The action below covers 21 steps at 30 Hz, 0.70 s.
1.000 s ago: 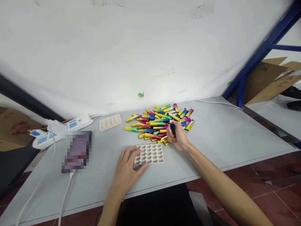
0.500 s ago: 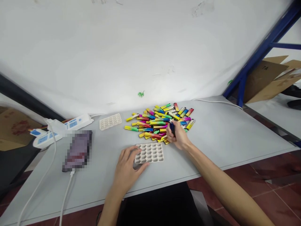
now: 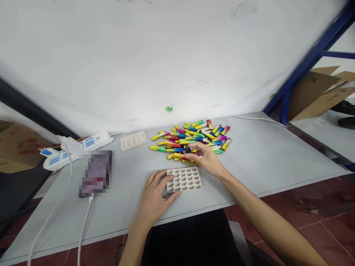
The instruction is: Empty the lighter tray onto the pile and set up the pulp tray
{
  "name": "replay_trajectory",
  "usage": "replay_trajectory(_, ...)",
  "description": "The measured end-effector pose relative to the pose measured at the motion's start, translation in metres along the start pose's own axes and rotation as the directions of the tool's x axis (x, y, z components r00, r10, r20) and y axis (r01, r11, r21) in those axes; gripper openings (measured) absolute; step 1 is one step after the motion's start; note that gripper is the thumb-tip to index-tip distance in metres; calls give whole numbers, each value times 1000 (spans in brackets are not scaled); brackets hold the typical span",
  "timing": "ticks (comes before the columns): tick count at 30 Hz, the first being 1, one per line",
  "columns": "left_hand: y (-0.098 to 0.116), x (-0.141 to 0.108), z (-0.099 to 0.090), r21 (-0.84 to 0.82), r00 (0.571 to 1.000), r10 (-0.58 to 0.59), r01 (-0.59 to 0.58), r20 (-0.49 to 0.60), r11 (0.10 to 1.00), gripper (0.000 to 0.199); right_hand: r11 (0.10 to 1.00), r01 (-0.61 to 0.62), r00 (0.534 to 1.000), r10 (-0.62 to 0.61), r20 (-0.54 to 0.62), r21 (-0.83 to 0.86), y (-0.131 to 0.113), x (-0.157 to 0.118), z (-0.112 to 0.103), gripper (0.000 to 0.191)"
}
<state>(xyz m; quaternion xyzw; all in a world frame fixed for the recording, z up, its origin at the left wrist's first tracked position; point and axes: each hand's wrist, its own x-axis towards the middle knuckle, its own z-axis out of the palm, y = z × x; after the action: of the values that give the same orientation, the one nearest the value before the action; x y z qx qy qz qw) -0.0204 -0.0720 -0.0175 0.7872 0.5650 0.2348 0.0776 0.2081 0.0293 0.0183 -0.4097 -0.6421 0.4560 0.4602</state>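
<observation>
Between the thumb and fingers of my right hand [image 3: 203, 157] is a lighter [image 3: 188, 149], its dark end facing me and most of its body hidden. The hand is above the near side of a pile of shiny multicoloured lighters [image 3: 191, 140]. My left hand [image 3: 156, 194] steadies a white tray [image 3: 184, 179] with rows of oval holes, its fingers at the left edge and its thumb along the near left corner. No lighter shows in the tray's holes.
A second white holed tray [image 3: 133, 140] lies further back on the grey table [image 3: 249, 159]. To the left are a phone [image 3: 97, 171] with its cable and a power strip [image 3: 91, 143]. A white wall [image 3: 166, 66] closes off the back. Cardboard boxes [image 3: 313, 92] stand beyond a blue frame at right.
My right hand has moved left from the pile's right part, turning the lighter so its end faces me. The left hand stays at the tray. The whole view has shifted slightly.
</observation>
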Motion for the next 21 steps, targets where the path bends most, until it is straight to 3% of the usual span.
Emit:
replay_trajectory(4,1,0,0,-23,1000,24,-24,-13,999,37,999,-24,986,19,168,24,-11,3,27,33)
replay_trajectory(10,1,0,1,-54,999,18,-19,-28,998,35,960,108,969,-43,245,-260,-13,7,54,33)
replay_trajectory(16,1,-1,2,-65,1000,15,-16,-14,998,34,869,157,951,-6,308,-470,-11,-1,59,32)
replay_trajectory(21,2,-2,3,-40,1000,9,-9,1,999,35,804,246,947,-81,310,-542,-13,1,41,30)
